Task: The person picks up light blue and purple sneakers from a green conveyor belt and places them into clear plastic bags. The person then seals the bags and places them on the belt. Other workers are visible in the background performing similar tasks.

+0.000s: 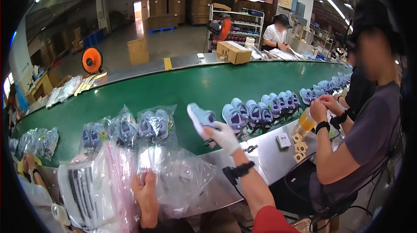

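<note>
A light blue shoe [199, 115] with a white sole is gripped in my right hand [225, 138], which wears a white glove. It is raised and tilted over the green conveyor belt. Down at the near metal edge, my left hand [147, 194] pinches a clear plastic bag [184, 181], whose loose film spreads to the right. Beyond that bag, several pairs of shoes in clear bags [157, 123] rest on the belt. Right of the held shoe, unbagged blue shoes [234, 115] stand in a row.
Stacked plastic bags [87, 189] lie left of my left hand. At the right, a co-worker [360, 133] sits by the metal ledge, near a small card box [283, 141] and square tags [299, 148]. The belt [173, 89] runs across; a carton [234, 52] sits on its far edge.
</note>
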Tool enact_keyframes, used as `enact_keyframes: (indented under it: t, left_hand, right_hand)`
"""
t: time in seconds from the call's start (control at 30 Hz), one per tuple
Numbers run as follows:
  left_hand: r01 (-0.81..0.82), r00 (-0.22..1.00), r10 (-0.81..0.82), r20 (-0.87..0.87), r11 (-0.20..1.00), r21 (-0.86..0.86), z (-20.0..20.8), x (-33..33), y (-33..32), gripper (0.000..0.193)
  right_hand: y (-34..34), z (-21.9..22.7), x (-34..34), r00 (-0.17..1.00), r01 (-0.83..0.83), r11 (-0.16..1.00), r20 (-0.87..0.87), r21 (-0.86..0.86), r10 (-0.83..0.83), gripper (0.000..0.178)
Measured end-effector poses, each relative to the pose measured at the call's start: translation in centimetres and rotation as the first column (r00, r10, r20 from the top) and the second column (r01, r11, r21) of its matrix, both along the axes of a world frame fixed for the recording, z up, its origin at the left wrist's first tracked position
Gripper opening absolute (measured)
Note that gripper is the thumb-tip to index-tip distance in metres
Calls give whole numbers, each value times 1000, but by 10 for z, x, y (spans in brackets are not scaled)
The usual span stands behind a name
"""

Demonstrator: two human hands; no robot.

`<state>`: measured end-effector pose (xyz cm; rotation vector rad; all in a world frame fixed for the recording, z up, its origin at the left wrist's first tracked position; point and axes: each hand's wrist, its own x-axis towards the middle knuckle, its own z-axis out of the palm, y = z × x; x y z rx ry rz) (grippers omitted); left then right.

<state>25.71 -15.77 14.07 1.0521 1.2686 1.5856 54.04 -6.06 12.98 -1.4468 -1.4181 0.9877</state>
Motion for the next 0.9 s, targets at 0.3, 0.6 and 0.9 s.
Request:
enact_keyframes:
  t: [0.3,0.6,0.9]
  left_hand:
    - [97,993,-101,65,994,54,29,6,3,15]
    - [260,847,-101,-522,935,241,52,51,8,24]
    - [728,367,-430,-825,685,-33,57,31,-29,19]
  right_hand:
    - [-138,30,10,923,-281,915,-178,290,340,33]
    - [-155,53,-98,311,-712,695,932,101,183,28]
    - [-136,-23,-119,759,-621,716,473,318,447,26]
